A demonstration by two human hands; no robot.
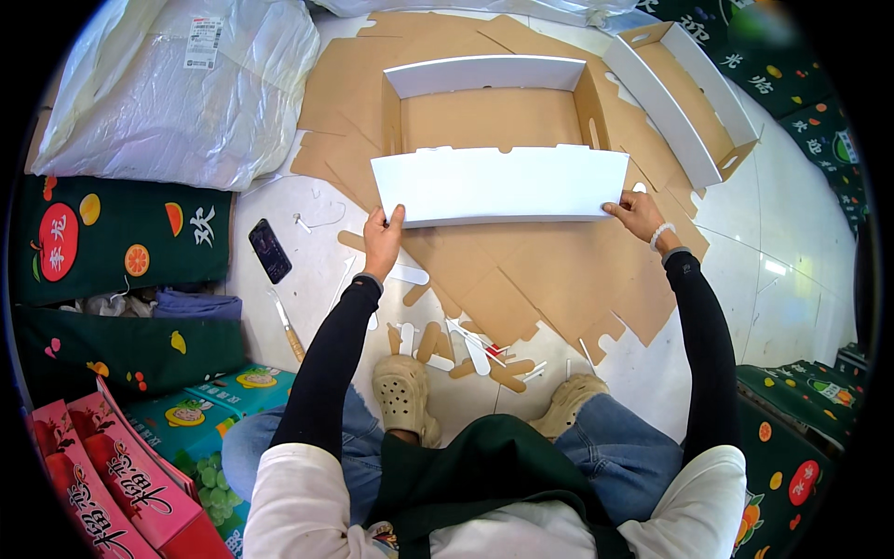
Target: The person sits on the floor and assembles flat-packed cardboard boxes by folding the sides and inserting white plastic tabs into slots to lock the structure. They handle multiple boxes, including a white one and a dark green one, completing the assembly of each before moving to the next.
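In front of me an open cardboard box (pixel 499 186) has white outer faces and a brown inside. Its near white wall is raised and leans toward me. My left hand (pixel 383 240) grips the lower left corner of that wall, thumb on the white face. At the lower right corner my right hand (pixel 637 216) pinches the edge, thumb on top. Both hands are closed on the box; the fingers beneath are partly hidden. Under it lie flat brown cardboard sheets (pixel 484 279).
A second, narrow white-and-brown box (pixel 684 102) stands at the far right. Cardboard scraps (pixel 434 342) litter the floor by my shoes. To the left lie a phone (pixel 270 252), a knife (pixel 287 326) with a wooden handle and a large plastic-wrapped bundle (pixel 177 93). Pink cartons (pixel 130 466) stand lower left.
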